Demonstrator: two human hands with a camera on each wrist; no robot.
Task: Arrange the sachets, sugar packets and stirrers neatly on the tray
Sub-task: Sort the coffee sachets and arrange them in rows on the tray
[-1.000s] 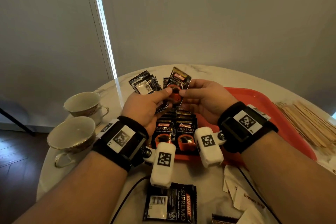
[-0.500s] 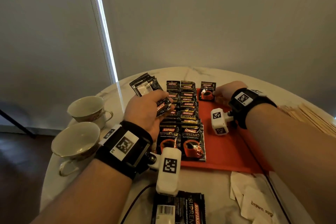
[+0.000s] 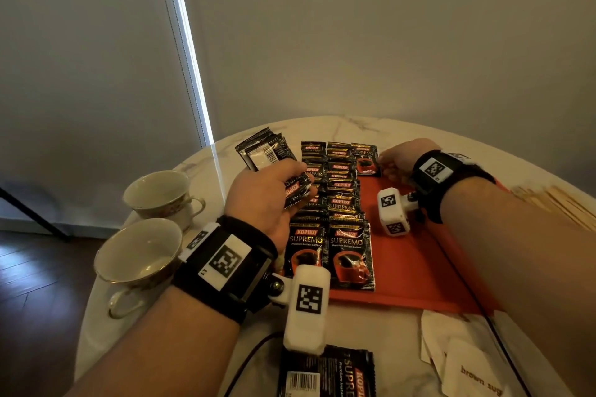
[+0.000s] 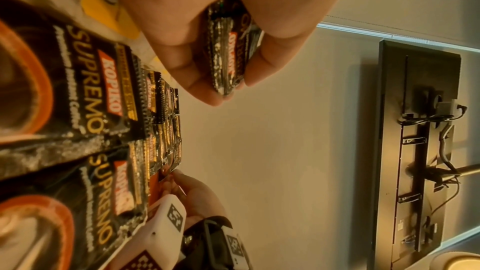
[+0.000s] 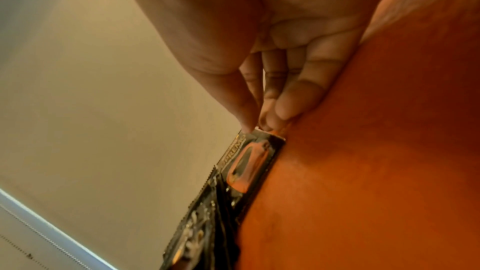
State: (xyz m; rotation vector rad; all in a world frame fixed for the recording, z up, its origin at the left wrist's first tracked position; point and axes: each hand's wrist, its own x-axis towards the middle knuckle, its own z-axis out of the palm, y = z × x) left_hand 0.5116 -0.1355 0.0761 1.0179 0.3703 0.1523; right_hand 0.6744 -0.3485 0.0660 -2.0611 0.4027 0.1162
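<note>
Two cups stand left on round marble table, plain wall behind, bright window strip at left. I see orange tray carrying coffee sachets in overlapping rows. My left hand clutches sachet bundle above rows. My right hand pinches edge of far sachet, which lies at tray's far end. Stirrers blurred at right; sugar packets cut off by frame.
</note>
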